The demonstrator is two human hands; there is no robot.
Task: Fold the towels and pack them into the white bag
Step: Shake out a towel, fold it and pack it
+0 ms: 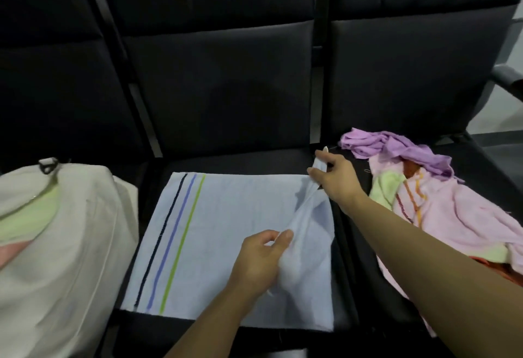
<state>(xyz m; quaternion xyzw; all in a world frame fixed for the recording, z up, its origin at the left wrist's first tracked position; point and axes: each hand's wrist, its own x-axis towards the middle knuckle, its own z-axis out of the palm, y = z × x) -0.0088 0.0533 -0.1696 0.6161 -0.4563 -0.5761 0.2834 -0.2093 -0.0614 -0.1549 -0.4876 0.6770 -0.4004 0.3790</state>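
A light blue towel [215,244] with dark, blue and green stripes near its left edge lies spread on the middle black seat. My left hand [260,261] pinches the towel's lifted right edge near the front. My right hand [334,176] pinches the same edge at the far right corner and holds it raised. The white bag [73,258] stands on the left seat, with green and pink cloth showing in its mouth.
A loose pile of towels [441,196], purple, pink, green and orange, lies on the right seat. Black seat backs [220,80] rise behind. A chair armrest [506,77] juts in at the far right.
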